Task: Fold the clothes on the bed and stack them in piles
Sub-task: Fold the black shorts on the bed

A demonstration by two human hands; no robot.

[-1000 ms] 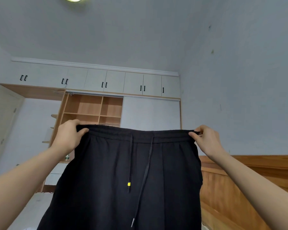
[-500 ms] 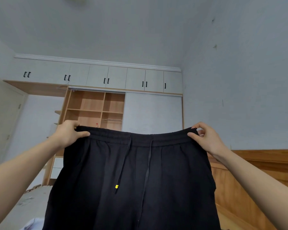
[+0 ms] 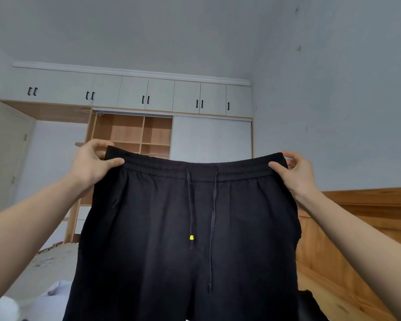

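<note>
Left hand point(image 3: 95, 165) and right hand point(image 3: 296, 172) each pinch a waistband corner of the black drawstring trousers point(image 3: 185, 239) between them — one loosened pinch probably drops them crooked.

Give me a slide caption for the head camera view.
Both hands, left hand and right hand, hold black drawstring pants up by the waistband.

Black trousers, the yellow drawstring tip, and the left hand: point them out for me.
black trousers point(image 3: 162, 251), head view, front panel of the fabric.
yellow drawstring tip point(image 3: 191, 237), head view, the yellow bead on the left cord.
left hand point(image 3: 92, 162), head view, back of the hand pinching the waistband.
</note>
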